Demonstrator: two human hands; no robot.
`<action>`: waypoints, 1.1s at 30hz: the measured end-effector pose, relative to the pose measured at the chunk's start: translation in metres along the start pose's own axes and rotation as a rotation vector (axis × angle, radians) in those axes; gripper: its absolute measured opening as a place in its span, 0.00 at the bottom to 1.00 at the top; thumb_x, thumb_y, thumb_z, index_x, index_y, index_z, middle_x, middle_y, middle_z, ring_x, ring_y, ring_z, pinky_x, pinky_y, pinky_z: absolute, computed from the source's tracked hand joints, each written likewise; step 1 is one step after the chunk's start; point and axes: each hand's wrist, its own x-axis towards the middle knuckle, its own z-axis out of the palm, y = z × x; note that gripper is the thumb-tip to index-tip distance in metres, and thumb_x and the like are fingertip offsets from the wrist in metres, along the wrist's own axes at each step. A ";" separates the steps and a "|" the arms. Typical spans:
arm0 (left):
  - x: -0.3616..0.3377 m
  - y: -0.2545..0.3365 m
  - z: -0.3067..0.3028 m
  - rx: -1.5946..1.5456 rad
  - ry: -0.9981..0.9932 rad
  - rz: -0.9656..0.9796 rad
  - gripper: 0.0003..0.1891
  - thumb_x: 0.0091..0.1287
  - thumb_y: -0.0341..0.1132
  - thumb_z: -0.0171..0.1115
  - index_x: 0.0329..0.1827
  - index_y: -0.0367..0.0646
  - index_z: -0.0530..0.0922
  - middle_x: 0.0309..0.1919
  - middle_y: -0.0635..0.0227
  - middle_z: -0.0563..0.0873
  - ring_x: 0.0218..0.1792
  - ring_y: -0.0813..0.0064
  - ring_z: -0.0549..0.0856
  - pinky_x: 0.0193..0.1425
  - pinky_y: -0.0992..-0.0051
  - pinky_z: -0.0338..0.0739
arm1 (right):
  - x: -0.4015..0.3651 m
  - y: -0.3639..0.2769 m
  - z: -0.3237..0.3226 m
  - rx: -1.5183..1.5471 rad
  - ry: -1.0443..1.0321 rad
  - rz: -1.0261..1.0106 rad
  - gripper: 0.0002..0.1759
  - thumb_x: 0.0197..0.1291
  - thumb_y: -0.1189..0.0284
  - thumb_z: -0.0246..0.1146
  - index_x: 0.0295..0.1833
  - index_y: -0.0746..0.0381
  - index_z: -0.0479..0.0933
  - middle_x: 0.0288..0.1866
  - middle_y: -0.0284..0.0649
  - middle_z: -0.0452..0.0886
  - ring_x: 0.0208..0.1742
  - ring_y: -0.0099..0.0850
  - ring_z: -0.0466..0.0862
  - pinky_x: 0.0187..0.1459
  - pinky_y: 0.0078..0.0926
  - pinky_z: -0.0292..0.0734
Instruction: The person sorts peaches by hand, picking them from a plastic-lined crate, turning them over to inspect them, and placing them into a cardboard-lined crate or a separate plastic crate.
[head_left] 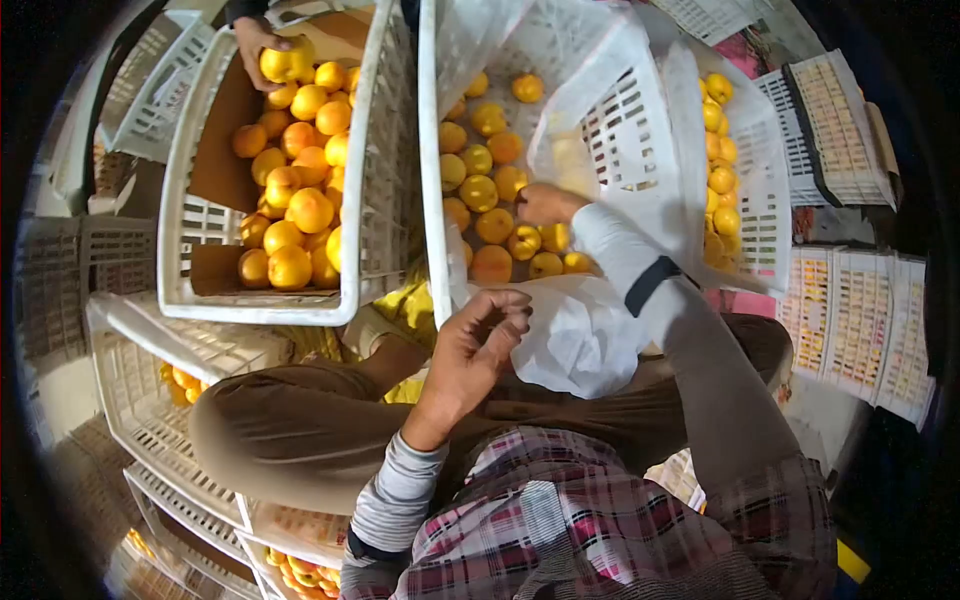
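My left hand [478, 345] is raised palm-up near the front edge of the middle white crate [432, 200], fingers loosely curled and apart from the thumb, with nothing visible in it. Inside that crate, my right hand [548, 203] is closed just above the yellow-orange fruits [494, 226]; whatever its fingers hold, if anything, is hidden. A white plastic liner [600, 130] covers the crate's right side, and a loose part of it [578, 340] hangs over the front edge beside my left hand.
At the left, a white crate [350, 200] holds orange fruits [310, 209] on cardboard; a co-worker's hand [258, 45] grips a yellow fruit [288, 60] there. Another lined crate [760, 190] with fruit stands at the right. More crates [840, 130] surround my crossed legs [290, 430].
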 end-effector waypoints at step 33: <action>0.049 0.011 0.018 -0.279 0.071 0.267 0.31 0.68 0.42 0.49 0.70 0.45 0.48 0.61 0.58 0.65 0.57 0.67 0.72 0.58 0.71 0.70 | -0.183 -0.077 -0.074 0.700 0.469 -0.482 0.35 0.47 0.68 0.69 0.60 0.65 0.63 0.52 0.46 0.74 0.51 0.34 0.76 0.50 0.27 0.72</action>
